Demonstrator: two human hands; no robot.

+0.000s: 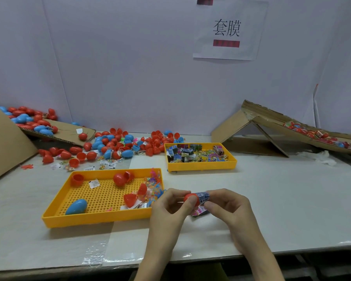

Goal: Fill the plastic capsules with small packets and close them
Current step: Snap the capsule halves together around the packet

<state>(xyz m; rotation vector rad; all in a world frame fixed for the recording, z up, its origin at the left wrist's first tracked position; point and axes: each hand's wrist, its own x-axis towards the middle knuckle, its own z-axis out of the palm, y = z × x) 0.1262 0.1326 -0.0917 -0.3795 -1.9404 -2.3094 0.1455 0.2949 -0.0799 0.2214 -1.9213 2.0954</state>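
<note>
At the left, in the yellow tray (55, 218), a blue capsule (76, 206). Next, just above the table (282, 199), a red capsule (190, 197), pinched by curled left hand (169, 208) fingers. Stuck on its right end, a blue packet (204, 196), pinched by right hand (228, 207) fingers.

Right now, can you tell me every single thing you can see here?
near tray: one, yellow, front left
far tray: one, yellow, middle
blue capsule: one, blue, in the near tray
red capsule pieces: several, red, in the near tray
printed packets: many, mixed colours, in the far tray
loose capsules: many, red and blue, heaped behind the trays
cardboard ramp: one, brown, far right
paper sign: one, white, on the wall
pink packet: one, pink, under the hands
held capsule: one, red with a blue printed wrap, between both hands
left grip: bare hand, pinching the held capsule
right grip: bare hand, pinching its wrapped end
</note>
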